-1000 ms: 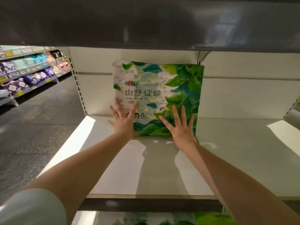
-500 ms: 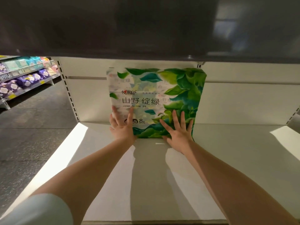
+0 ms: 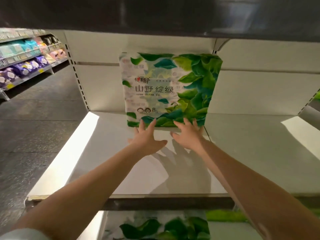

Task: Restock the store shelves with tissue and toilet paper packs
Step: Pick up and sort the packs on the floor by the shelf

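Observation:
A large tissue pack point(image 3: 170, 89) with green leaf print and Chinese lettering stands upright at the back of a white shelf point(image 3: 251, 153), against the rear panel. My left hand point(image 3: 147, 137) lies with straight spread fingers, its fingertips touching the pack's lower front edge. My right hand point(image 3: 188, 134) is spread the same way, fingertips at the pack's lower right edge. Neither hand grips the pack.
A dark shelf point(image 3: 155, 14) hangs overhead. Below the front edge point(image 3: 164, 203) lies another leaf-print pack point(image 3: 164, 227) on a lower shelf. The aisle floor point(image 3: 34, 127) runs left, with stocked shelves point(image 3: 26, 61) of purple, pink and teal packs beyond.
The pack has slid back to the rear panel. Both hands have slipped down from its face to its bottom edge.

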